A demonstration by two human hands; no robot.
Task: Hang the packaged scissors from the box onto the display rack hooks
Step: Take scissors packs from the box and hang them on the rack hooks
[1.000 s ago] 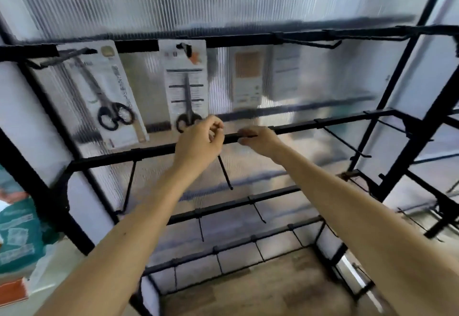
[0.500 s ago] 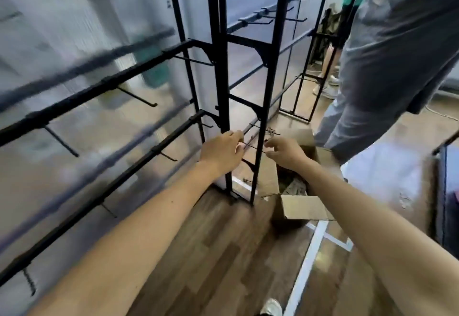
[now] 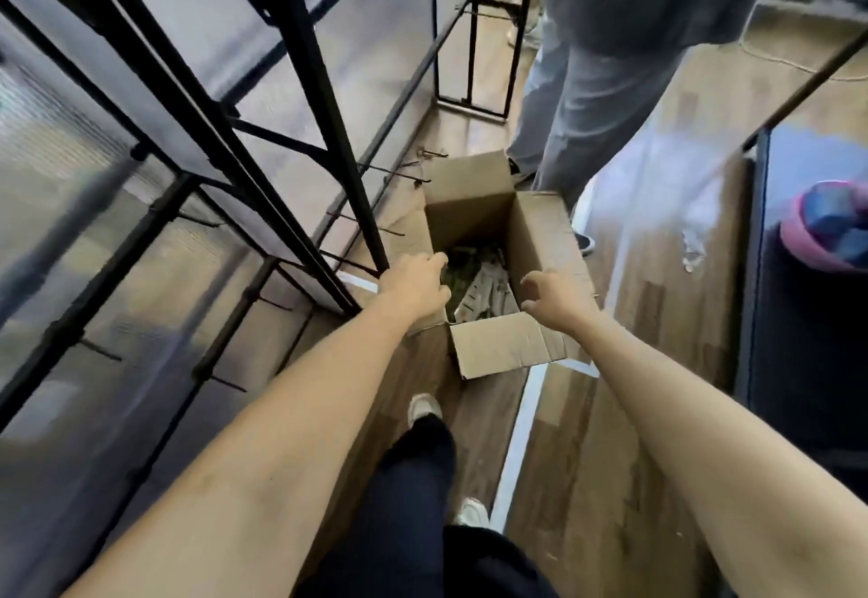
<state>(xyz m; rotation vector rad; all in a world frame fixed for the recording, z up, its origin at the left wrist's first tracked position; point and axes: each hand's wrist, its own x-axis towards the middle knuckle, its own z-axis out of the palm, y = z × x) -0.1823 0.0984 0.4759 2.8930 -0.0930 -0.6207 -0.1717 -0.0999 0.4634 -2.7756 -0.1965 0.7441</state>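
Turning: the view had swung down from the upper rack bars, where both hands pinched at a bar a second earlier, to the box (image 3: 507, 348) on the floor.
Left hand (image 3: 413, 285): it hung above the left rim of the box, fingers loosely bent and close together, holding nothing; whether it touched the rim I cannot tell.
Right hand (image 3: 556, 297): it was above the near right corner of the box, fingers spread and curved, empty.
Packaged scissors (image 3: 484, 290): they lay in a blurred heap at the bottom of the box, between the two hands, not yet gripped.
Meaning: I judged that the work at the bar was over and a next pack was to be fetched.
Edges: the display rack (image 3: 300, 57) post and its low hooks (image 3: 404, 172) stood just beside the left rim; the near flap folded outward.
Open room: another person's legs (image 3: 587, 95) stood just behind the far right corner; the box mouth was free from above.
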